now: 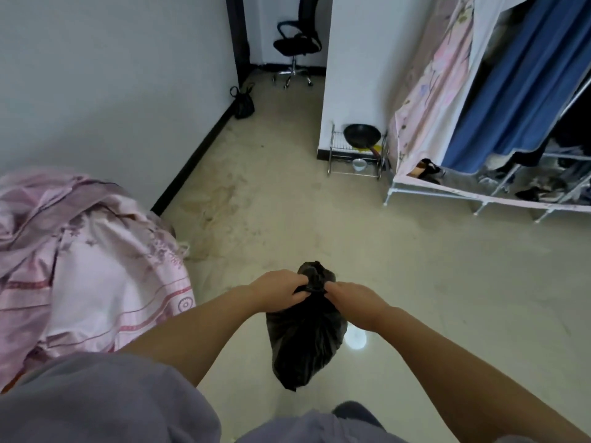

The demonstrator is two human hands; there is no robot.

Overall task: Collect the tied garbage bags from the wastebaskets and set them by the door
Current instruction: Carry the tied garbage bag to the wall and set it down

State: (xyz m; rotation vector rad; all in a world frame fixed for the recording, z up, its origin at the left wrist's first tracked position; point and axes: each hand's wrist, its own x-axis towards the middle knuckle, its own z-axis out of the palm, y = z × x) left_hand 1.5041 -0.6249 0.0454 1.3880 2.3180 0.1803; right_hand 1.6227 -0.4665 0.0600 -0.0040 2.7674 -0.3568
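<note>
A black garbage bag [305, 340] hangs in the air in front of me, above the pale floor. My left hand [276, 290] and my right hand [358, 303] both grip its gathered neck, one on each side, with the bunched top sticking up between them. A second black bag [243, 103] sits on the floor against the left wall, close to the dark door frame [236, 36] at the far end. No wastebasket is in view.
A bed with pink bedding [80, 260] fills the left. A fabric wardrobe [499, 116] with hanging clothes stands at the right. A small metal rack with a black pan [361, 135] stands by the white wall corner. An office chair [295, 43] sits beyond the passage.
</note>
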